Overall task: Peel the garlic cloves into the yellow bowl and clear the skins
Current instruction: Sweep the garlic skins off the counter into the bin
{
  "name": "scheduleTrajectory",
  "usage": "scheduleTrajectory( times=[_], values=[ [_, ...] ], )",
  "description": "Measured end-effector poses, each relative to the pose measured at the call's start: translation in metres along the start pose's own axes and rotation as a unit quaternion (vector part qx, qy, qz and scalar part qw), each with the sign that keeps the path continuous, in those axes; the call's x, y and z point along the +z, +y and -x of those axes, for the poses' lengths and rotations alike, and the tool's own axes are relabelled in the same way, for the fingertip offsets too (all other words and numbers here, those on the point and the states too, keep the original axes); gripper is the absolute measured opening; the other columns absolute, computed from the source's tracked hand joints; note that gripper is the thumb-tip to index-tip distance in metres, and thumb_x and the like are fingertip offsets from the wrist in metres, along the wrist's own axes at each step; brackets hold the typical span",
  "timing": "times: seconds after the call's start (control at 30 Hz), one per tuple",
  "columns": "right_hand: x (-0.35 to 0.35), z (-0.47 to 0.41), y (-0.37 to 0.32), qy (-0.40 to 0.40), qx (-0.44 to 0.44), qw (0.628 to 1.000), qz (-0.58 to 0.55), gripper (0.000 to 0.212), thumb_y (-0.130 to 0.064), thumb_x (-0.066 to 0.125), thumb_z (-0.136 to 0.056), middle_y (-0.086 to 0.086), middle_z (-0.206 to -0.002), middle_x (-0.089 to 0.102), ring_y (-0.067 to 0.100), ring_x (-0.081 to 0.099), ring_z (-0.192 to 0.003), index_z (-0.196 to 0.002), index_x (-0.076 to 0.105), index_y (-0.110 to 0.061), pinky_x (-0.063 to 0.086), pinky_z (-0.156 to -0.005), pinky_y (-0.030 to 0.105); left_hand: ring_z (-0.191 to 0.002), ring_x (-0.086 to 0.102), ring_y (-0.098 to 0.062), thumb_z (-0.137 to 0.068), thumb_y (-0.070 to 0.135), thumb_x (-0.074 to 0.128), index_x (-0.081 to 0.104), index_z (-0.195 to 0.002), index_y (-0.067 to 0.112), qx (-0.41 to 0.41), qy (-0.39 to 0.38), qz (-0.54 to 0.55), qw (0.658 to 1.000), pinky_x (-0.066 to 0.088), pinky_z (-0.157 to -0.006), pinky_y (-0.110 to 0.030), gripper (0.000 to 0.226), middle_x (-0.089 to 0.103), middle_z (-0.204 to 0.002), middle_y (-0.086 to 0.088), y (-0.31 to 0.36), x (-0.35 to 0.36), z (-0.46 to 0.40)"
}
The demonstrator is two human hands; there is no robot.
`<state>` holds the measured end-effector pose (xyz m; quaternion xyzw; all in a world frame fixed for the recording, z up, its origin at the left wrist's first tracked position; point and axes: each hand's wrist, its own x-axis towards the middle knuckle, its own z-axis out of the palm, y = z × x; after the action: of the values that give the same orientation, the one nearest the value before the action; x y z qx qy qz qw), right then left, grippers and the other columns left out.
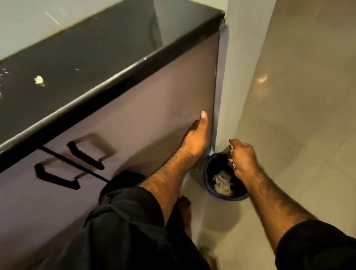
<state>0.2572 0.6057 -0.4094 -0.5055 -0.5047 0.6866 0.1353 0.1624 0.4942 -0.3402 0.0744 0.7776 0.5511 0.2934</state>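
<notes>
Garlic skins [222,185] lie in dark bin [225,176] on floor; more remain on counter [77,49]. Right hand [241,158], above bin, grip curled around skins. Left hand [195,139] flat, fingers straight, against cabinet door [132,114].

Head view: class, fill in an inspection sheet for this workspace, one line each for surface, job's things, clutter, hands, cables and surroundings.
Surface: black counter, with pale garlic scraps lying near its left end.
Job's things: garlic skins lie in the bin on the floor; no yellow bowl in view.
Clutter: nothing seen beyond the scraps.
Hands: left hand open, fingers straight, by the cabinet front; right hand above the bin, curled round a few skins.
Cables: nothing seen.
Surroundings: pale floor, grey wall corner, two black cabinet handles.
</notes>
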Motion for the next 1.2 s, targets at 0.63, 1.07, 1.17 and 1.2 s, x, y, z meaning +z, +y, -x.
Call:
scheduleTrajectory(
  times=[0.63, 1.07, 1.17, 1.2],
  values=[
    [-0.017, -0.166, 0.140, 0.039, 0.069, 0.941, 0.329, 0.015, -0.026, 0.076, -0.094, -0.004, -0.082, 0.074, 0.020, 0.072, -0.082, -0.080, 0.073, -0.024, 0.050, -0.067, 0.021, -0.145, 0.050, -0.033, -0.047, 0.116, 0.016, 0.042, -0.160, 0.023, -0.154, -0.076, -0.092, 0.981, 0.039, -0.119, -0.063, 0.149, 0.049, -0.160, -0.013, -0.118, 0.041, -0.101],
    [-0.018, -0.169, 0.137, 0.020, -0.020, 0.824, 0.566, 0.014, -0.023, 0.066, -0.099, 0.004, -0.087, 0.072, 0.020, 0.063, -0.075, -0.099, 0.077, -0.015, 0.056, -0.081, 0.029, -0.138, 0.054, -0.031, -0.073, 0.098, 0.016, 0.048, -0.156, 0.026, -0.158, -0.118, -0.142, 0.970, 0.046, -0.115, -0.059, 0.114, 0.054, -0.155, -0.009, -0.113, 0.048, -0.101],
    [-0.018, -0.173, 0.148, -0.057, 0.027, 0.847, 0.527, 0.014, -0.020, 0.065, -0.099, 0.000, -0.092, 0.071, 0.019, 0.065, -0.080, -0.106, 0.076, -0.017, 0.054, -0.084, 0.030, -0.138, 0.054, -0.033, -0.084, 0.093, 0.015, 0.046, -0.157, 0.026, -0.160, -0.126, -0.162, 0.966, 0.046, -0.115, -0.060, 0.104, 0.053, -0.156, -0.011, -0.118, 0.051, -0.102],
    [-0.018, -0.170, 0.153, -0.127, 0.067, 0.847, 0.513, 0.020, -0.018, 0.066, -0.099, 0.001, -0.108, 0.072, 0.022, 0.067, -0.094, -0.117, 0.074, -0.018, 0.054, -0.094, 0.032, -0.139, 0.054, -0.033, -0.088, 0.091, 0.015, 0.045, -0.157, 0.026, -0.158, -0.131, -0.165, 0.965, 0.046, -0.115, -0.060, 0.100, 0.053, -0.156, -0.011, -0.120, 0.052, -0.103]
  ],
)
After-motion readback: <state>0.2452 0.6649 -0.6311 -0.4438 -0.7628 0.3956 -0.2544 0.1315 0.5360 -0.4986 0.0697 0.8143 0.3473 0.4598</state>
